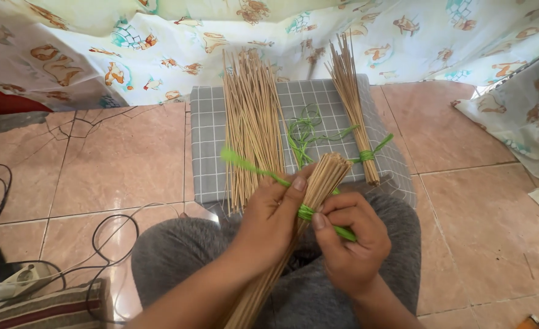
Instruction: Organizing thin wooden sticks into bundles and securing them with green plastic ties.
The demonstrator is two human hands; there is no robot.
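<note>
Centrally, a bundle of thin tan sticks [318, 186], slanting up from the lap toward the upper right, bound near its top by a bright green plastic strip [306, 212]. Left hand [275, 213] closed around the bundle just below its cut ends, thumb pressed along the sticks. Right hand [349, 240] pinched shut on one end of the green strip, just beside the wrapped band (the other end trails off to the upper left, past the left hand). Underneath, grey trousers [184, 250] of crossed legs. Just ahead, a grey checked cushion [208, 146] on the floor, carrying a loose heap of the same tan sticks [251, 122], a tangle of spare green strips [303, 131] and a finished tied bundle [355, 116] with a green knot. Beyond, a patterned white cloth [160, 42]; below all, glossy brown floor tiles [111, 158]. Far left, black cables [108, 234] and a white power strip [4, 286].
</note>
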